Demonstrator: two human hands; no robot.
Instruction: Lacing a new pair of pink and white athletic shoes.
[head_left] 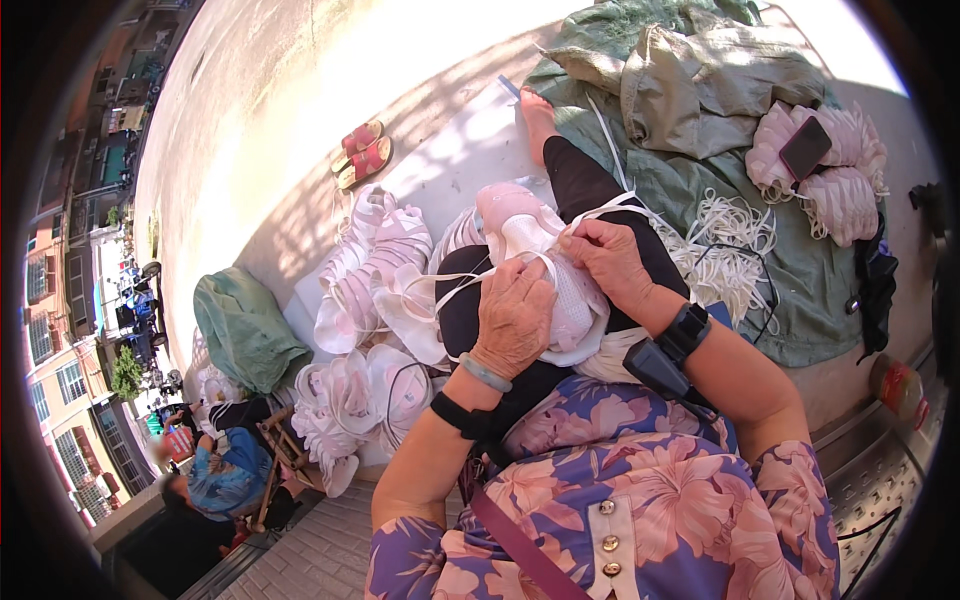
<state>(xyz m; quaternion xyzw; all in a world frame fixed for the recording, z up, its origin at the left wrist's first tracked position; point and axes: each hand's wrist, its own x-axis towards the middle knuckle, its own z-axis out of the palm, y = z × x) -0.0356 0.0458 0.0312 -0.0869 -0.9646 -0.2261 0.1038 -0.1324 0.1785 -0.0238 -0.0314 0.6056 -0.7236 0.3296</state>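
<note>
At the centre of the frame a shoe [535, 265] rests on the person's lap, with the left hand [513, 318] on its lower left and the right hand [610, 258] on its right side. A pile of shoes [365, 330] lies left of it. A pair of sandals [362, 153] lies above that pile. A heap of laces [725, 250] lies right of centre on a cloth [800, 290]. In the upper right, a phone [805, 148] lies on a bundle of shoes [845, 185]. Another person [225, 475] sits at lower left.

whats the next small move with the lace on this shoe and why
Probably draw the white lace taut with the right hand: its fingers pinch the lace at the pink and white shoe, which the left hand steadies on the lap, and slack loops hang loose.
</note>
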